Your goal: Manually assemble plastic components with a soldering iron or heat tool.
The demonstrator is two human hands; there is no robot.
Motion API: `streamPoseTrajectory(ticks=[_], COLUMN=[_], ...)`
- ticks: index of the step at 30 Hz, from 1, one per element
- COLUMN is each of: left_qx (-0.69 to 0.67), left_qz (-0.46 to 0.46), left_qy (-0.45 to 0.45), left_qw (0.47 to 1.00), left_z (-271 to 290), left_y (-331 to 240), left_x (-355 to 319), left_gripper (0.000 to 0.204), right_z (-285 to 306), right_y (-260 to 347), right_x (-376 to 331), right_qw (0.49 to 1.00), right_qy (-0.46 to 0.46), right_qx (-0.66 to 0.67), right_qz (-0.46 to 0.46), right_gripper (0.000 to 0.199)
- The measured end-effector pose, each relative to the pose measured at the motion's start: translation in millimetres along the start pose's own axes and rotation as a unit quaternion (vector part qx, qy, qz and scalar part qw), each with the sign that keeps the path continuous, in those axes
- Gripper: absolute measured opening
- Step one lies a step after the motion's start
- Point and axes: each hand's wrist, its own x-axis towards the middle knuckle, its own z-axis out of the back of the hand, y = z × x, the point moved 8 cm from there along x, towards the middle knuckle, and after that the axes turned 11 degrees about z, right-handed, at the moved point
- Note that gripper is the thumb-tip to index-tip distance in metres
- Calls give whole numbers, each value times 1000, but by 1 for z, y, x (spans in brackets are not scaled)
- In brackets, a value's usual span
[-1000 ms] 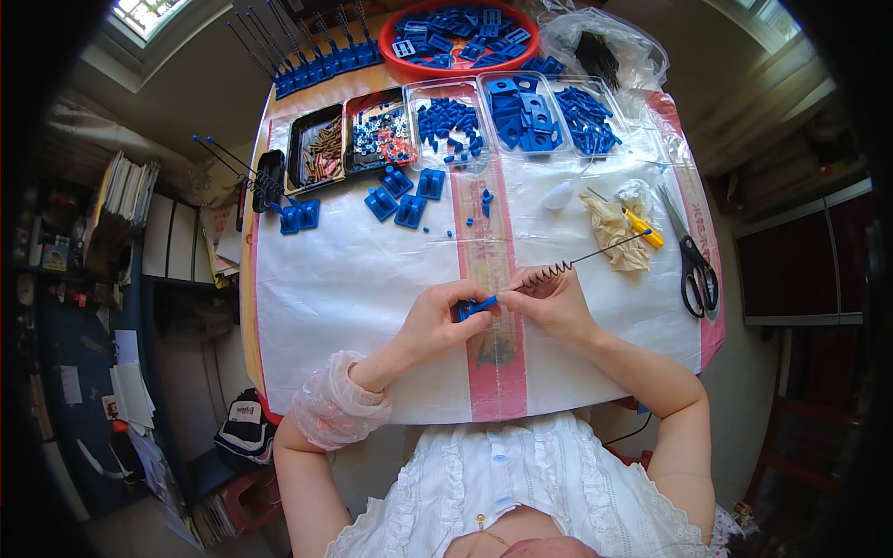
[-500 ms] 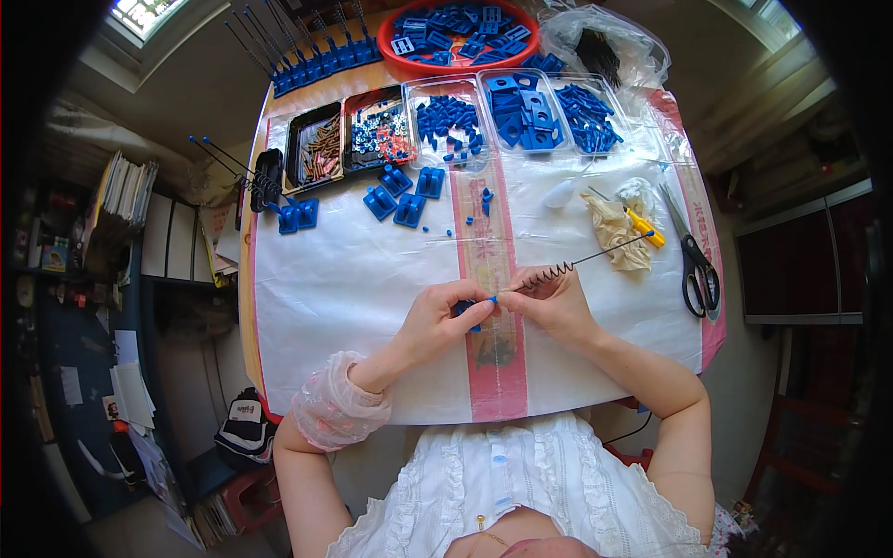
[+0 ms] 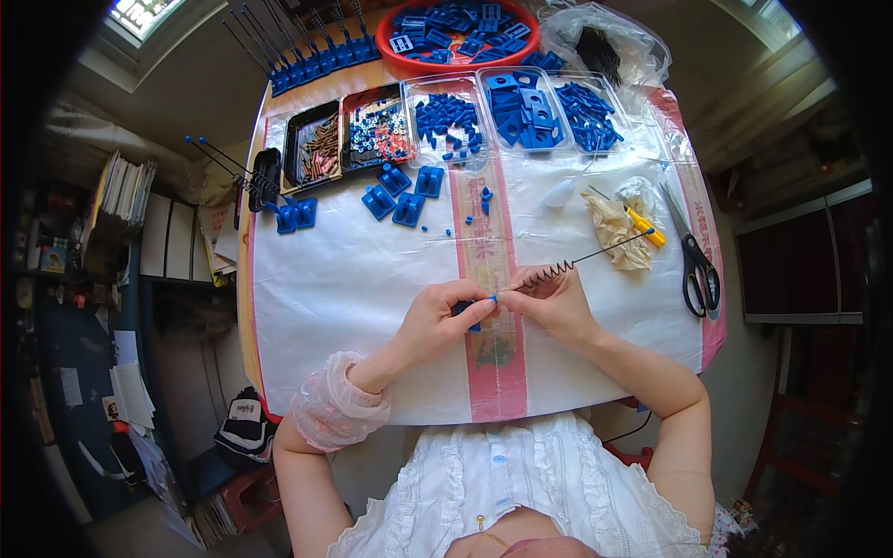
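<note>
Over the near middle of the table, my left hand (image 3: 439,316) is closed on a blue plastic part (image 3: 474,325), mostly hidden by the fingers. Facing it, my right hand (image 3: 555,307) pinches a dark wire spring (image 3: 549,273). From its coils a straight wire runs up to the right and ends in a small blue tip (image 3: 649,232). The spring's lower end meets the blue part between my fingertips; the joint itself is too small to make out. Beyond my hands lie several blue clip-like parts (image 3: 407,209) and a few tiny blue pieces (image 3: 486,200).
Along the far side stand black trays (image 3: 286,153) of screws and nuts, clear boxes (image 3: 478,107) of blue parts, and a red basin (image 3: 383,58). Finished-looking spring pieces (image 3: 296,214) lie at left. Black-handled scissors (image 3: 698,270) and a yellow-handled tool (image 3: 648,229) rest at right.
</note>
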Motion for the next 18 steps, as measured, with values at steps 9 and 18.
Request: streamPoseTrajectory(ticks=[9,18], left_qx=[7,34], left_qz=[37,25], left_qy=[34,16], left_qw=[999,999], left_z=[-2,0], left_y=[2,-1], left_x=[-1,-1], left_gripper=[20,18], right_z=[-1,2], right_y=[2,-2], right_x=[0,-1], right_qw=[1000,1000], right_qy=[-6,-8], right_qx=[8,-4], right_qz=[4,9], right_gripper=[5,5])
